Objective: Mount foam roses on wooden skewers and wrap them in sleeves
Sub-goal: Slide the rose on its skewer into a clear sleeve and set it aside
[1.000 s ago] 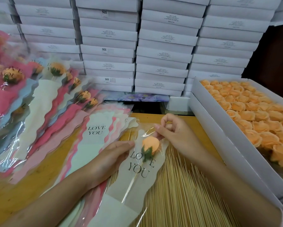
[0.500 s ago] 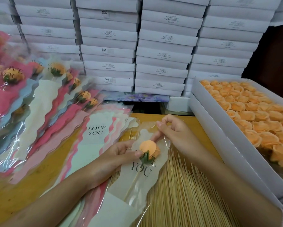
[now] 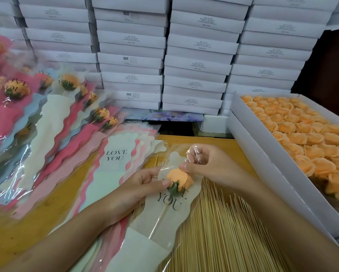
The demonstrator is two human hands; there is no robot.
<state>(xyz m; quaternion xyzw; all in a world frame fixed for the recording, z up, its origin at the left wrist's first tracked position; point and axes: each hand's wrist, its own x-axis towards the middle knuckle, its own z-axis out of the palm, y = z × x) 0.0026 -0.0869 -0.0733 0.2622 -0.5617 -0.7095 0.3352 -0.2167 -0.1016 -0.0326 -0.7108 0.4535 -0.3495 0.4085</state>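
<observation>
An orange foam rose (image 3: pixel 177 177) with a green base sits on a wooden skewer (image 3: pixel 160 214) inside a cream "LOVE YOU" sleeve (image 3: pixel 164 218). My left hand (image 3: pixel 145 183) pinches the sleeve at the rose's left side. My right hand (image 3: pixel 208 163) pinches the clear top flap of the sleeve just above the rose, with the film folded over its fingers. The sleeve lies over a spread of bare wooden skewers (image 3: pixel 223 232).
A stack of empty sleeves (image 3: pixel 113 163) lies left of my hands, with finished wrapped roses (image 3: pixel 47 118) fanned at far left. A white box (image 3: pixel 262 173) of orange foam roses (image 3: pixel 302 134) fills the right. Stacked white boxes (image 3: pixel 184 55) wall the back of the wooden table (image 3: pixel 37 222).
The rose has slid deeper into the sleeve, down over the printed words. My right hand has pulled the clear top flap over toward the rose. My left hand stays beside it.
</observation>
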